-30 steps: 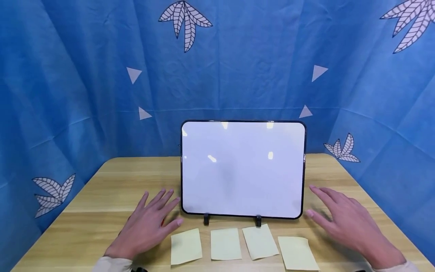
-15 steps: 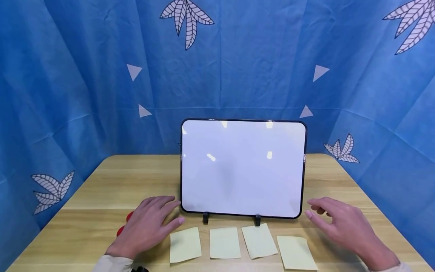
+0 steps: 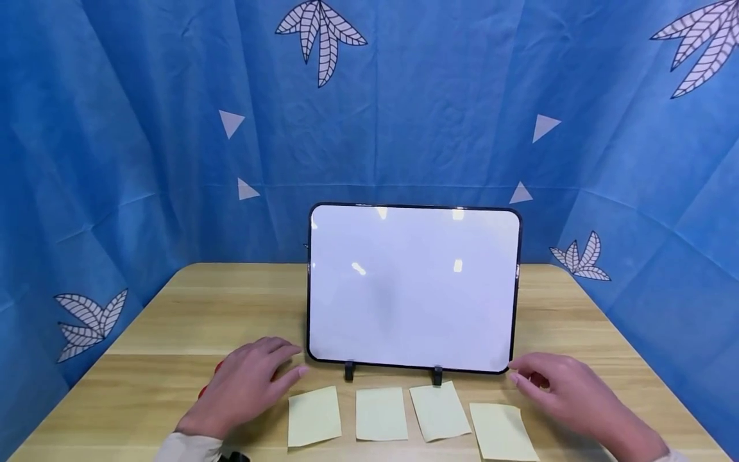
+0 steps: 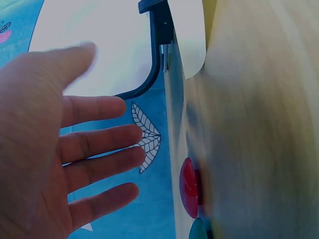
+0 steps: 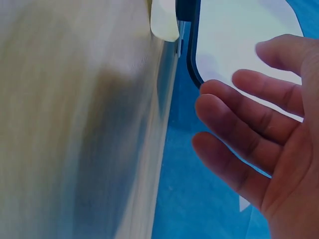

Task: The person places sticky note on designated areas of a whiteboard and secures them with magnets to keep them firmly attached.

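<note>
A whiteboard [image 3: 412, 289] with a black frame stands upright on small black feet in the middle of the table. Four would-be separate pale yellow sticky notes lie in a row before it, the leftmost note [image 3: 314, 417] beside my left thumb and the rightmost note [image 3: 503, 432] near my right hand. My left hand [image 3: 245, 385] hovers left of the board, palm down, with loosely bent fingers and nothing in them. At the board's lower right corner is my right hand [image 3: 568, 391], its fingers softly curved and holding nothing. The left wrist view shows a red round piece [image 4: 189, 187] below the left hand.
A teal round piece [image 4: 198, 229] sits next to the red one, mostly cut off by the frame. The wooden table [image 3: 144, 391] has rounded far corners. Blue curtain [image 3: 439, 96] with leaf prints surrounds it at the back and sides.
Both hands have drawn slightly back and their fingers have bent more. My right hand has moved left towards the board's lower corner. The board and notes stay in place.
</note>
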Demonstrator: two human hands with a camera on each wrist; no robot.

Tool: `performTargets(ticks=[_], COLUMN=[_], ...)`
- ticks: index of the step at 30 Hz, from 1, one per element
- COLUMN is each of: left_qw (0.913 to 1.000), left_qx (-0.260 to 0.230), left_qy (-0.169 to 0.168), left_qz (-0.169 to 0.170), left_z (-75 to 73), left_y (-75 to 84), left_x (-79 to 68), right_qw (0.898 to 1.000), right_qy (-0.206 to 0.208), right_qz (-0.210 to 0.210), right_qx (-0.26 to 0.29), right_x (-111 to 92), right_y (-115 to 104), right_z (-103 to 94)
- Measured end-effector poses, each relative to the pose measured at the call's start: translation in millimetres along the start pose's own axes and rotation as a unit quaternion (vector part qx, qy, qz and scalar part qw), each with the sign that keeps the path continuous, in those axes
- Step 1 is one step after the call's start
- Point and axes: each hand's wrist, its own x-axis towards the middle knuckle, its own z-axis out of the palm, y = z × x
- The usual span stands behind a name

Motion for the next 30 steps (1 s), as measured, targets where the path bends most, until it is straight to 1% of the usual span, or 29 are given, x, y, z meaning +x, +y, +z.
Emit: performTargets(ticks=[1, 4, 8, 15, 22, 27, 30], left_qw=[1.0000, 0.9999, 0.9998, 0.9996, 0.9976, 0.9942, 0.9920], left_qx=[0.000, 0.010, 0.017, 0.011, 0.005, 0.005, -0.003], left_qy=[0.004, 0.010, 0.004, -0.003, -0.034, -0.056, -0.076], left_qz=[0.002, 0.005, -0.004, -0.027, -0.060, -0.091, -0.101], left_z=[-0.1, -1.0, -3.3, -7.6, -10.4, -12.4, -12.5], left_y=[-0.8, -3.9, -8.7, -15.7, -24.5, -31.2, -32.8], left_x=[-0.1, -0.4, -0.4, -2.0, -0.9, -0.5, -1.4], right_qw=[1.000, 0.998, 0.993, 0.990, 0.989, 0.987, 0.984], right_qy=[-0.011, -0.059, -0.105, -0.122, -0.135, -0.154, -0.172], right_qz=[0.002, 0.018, 0.037, 0.030, 0.008, 0.009, 0.016], right_qx=[0.007, 0.028, 0.047, 0.058, 0.053, 0.042, 0.040], right_x=[0, 2, 4, 1, 1, 3, 3], right_y=[0, 0, -1, 1, 4, 3, 2], right_z=[0.4, 1.4, 2.6, 5.1, 4.7, 4.7, 5.6])
